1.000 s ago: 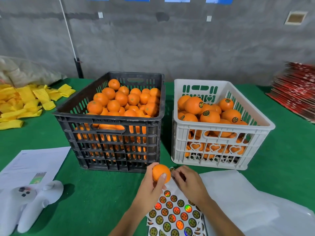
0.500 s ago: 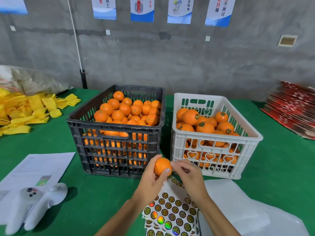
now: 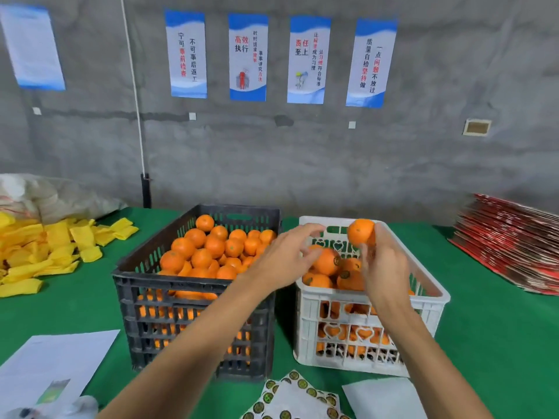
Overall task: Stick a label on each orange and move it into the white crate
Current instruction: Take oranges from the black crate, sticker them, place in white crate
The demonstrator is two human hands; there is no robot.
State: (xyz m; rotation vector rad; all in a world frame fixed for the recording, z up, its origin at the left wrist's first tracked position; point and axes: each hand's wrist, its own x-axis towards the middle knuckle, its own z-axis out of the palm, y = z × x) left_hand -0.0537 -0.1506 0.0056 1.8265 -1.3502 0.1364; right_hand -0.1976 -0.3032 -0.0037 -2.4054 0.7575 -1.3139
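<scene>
On the desk (image 3: 499, 343) two crates stand side by side: the dark crate (image 3: 196, 297) on the left, the white crate (image 3: 372, 337) just beside it on the right, both with oranges inside. The right hand (image 3: 382, 267) holds one orange (image 3: 360, 232) above the white crate; the left hand (image 3: 287, 258) is over the gap between the crates. In front of the crates lies a sticker sheet (image 3: 290, 397). Papers (image 3: 51, 367) lie at the front left, a pile of cloths (image 3: 45, 252) at the far left, a stack of cartons (image 3: 511, 240) at the far right. Posters (image 3: 278, 58) hang on the wall behind.
</scene>
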